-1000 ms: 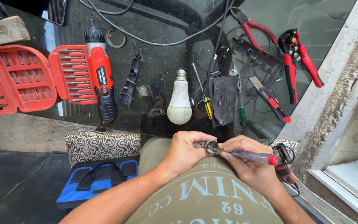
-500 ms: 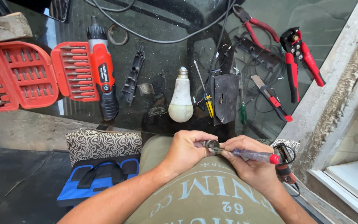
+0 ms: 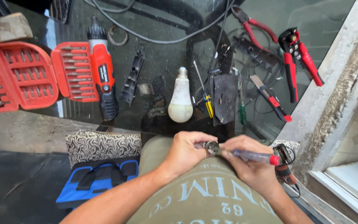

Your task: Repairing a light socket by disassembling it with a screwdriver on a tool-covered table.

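Observation:
My left hand (image 3: 185, 152) pinches a small round metal part (image 3: 212, 147) just above my lap. My right hand (image 3: 247, 166) grips a screwdriver with a clear handle and red end cap (image 3: 257, 156), its tip set against that metal part. Both hands meet over my olive shirt (image 3: 204, 195), at the near edge of a dark glass table (image 3: 162, 62). A white light bulb (image 3: 180, 103) lies on the glass just beyond my hands.
On the glass lie a red cordless screwdriver (image 3: 103, 79), an open red bit case (image 3: 25, 76), red pliers (image 3: 255, 25), a red wire stripper (image 3: 297, 60), small screwdrivers (image 3: 242, 108), cables and black parts. A blue bag (image 3: 98, 178) and patterned cushion (image 3: 100, 145) sit left of my lap.
The view has shifted slightly; my hands stay together on the metal part and the screwdriver with only small movement.

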